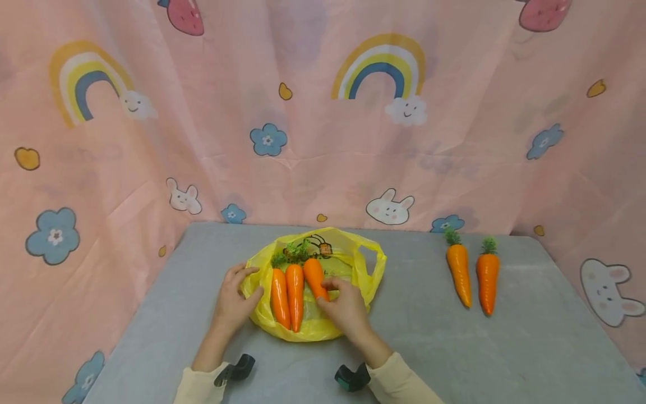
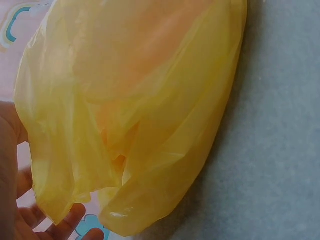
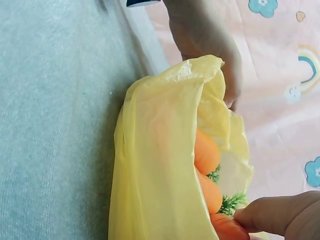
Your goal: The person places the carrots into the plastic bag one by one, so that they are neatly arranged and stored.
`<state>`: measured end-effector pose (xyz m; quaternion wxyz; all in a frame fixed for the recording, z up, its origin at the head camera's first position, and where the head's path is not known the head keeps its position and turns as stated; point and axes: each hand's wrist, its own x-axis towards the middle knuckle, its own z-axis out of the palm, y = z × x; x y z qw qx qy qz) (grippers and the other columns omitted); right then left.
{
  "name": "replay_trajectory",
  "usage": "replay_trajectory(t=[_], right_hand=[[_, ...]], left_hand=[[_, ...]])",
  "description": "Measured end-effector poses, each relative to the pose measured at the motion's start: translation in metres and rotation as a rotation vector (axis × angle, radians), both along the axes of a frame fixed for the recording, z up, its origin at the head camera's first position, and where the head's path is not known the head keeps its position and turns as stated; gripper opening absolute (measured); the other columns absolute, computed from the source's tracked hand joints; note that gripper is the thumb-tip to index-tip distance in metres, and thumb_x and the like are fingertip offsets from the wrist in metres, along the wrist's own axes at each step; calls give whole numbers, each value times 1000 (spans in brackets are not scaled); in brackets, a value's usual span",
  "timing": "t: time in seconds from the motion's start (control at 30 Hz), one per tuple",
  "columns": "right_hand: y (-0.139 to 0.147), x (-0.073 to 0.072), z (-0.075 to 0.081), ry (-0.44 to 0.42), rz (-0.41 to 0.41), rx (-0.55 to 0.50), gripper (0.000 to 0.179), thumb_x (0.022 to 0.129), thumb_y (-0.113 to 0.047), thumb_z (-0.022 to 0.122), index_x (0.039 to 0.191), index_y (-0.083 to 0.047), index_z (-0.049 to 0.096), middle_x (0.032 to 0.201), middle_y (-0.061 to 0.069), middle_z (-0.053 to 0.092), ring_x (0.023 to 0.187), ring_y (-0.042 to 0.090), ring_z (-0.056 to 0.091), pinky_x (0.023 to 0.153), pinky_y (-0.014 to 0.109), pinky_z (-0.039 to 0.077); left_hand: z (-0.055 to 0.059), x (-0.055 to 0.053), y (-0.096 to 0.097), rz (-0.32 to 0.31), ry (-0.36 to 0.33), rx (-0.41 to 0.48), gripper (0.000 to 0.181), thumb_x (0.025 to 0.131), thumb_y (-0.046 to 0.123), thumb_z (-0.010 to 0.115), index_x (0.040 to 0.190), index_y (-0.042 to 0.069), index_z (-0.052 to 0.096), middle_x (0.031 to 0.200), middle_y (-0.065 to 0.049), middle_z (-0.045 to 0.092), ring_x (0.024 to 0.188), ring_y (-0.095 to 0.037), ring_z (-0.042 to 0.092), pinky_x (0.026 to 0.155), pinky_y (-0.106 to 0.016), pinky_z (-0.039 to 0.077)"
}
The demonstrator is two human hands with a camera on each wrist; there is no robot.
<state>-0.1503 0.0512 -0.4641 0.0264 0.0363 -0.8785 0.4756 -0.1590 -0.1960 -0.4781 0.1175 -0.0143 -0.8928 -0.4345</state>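
Head view: the bag (image 1: 318, 333) sits on the bench (image 1: 550, 342) with its mouth spread wide toward the camera, its rim of loose film uneven, one handle loop standing out at far right. Two carrots (image 1: 295, 297) lie side by side within, tips toward the person, green tops at the far end.

Right hand (image 1: 348, 306): reaches over the bag's right edge, thumb and fingers pinched on the third carrot (image 1: 313, 273), which is inside the mouth, slanting just beside the other two.

Left hand (image 1: 233, 297): at the bag's left edge, fingers loosely curved, with a gap between thumb and forefinger (left wrist view has the fingers partly behind film; any firm grip cannot be told).

Room: a broad stretch of bench parts the bag from the outer pair (image 1: 487, 283), two more carrots well to the right, near each other but apart. More surface runs left of the left hand. Far side, the bag's rim comes near the bench edge, where the pink cloth (image 1: 323, 182) hangs.
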Motion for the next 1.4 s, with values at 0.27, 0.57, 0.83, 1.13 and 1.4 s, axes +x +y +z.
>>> replay_trajectory(t=[0.27, 0.57, 0.83, 1.13, 1.4], right_hand=[[-4, 1, 1, -49, 33, -20, 26, 77, -10, 72, 103, -5, 68, 106, 13, 68, 45, 7, 48, 46, 23, 46], [-7, 4, -1, -21, 75, 45, 30, 75, -13, 76, 102, -6, 66, 104, 13, 66, 49, 9, 46, 47, 22, 43], [-10, 5, -8, 22, 88, 124, 29, 71, -15, 78, 97, -8, 66, 97, 9, 64, 84, 21, 58, 70, 30, 49], [-11, 4, -14, 36, 121, 139, 29, 70, -14, 78, 95, -9, 64, 90, 7, 59, 77, 18, 51, 63, 26, 42], [-13, 2, -15, 54, 123, 140, 31, 70, -14, 79, 96, -8, 64, 89, 7, 59, 75, 17, 51, 62, 25, 42]], left_hand=[[0, 0, -1, -7, 16, -1, 40, 82, 14, 70, 121, 6, 63, 141, -20, 44, 132, -41, 41, 109, -59, 33], [-1, 1, -1, -3, 0, -7, 41, 82, 14, 69, 121, 6, 63, 142, -20, 43, 133, -41, 40, 109, -59, 32], [3, 2, -1, 4, -5, 1, 41, 82, 14, 69, 122, 7, 63, 142, -19, 42, 133, -41, 40, 109, -59, 32], [2, 2, -2, 5, -8, -1, 40, 83, 14, 69, 122, 7, 63, 142, -18, 43, 134, -39, 40, 110, -58, 32], [0, 1, -2, 4, 7, -4, 40, 82, 14, 69, 121, 8, 63, 142, -19, 44, 132, -40, 41, 109, -59, 33]])
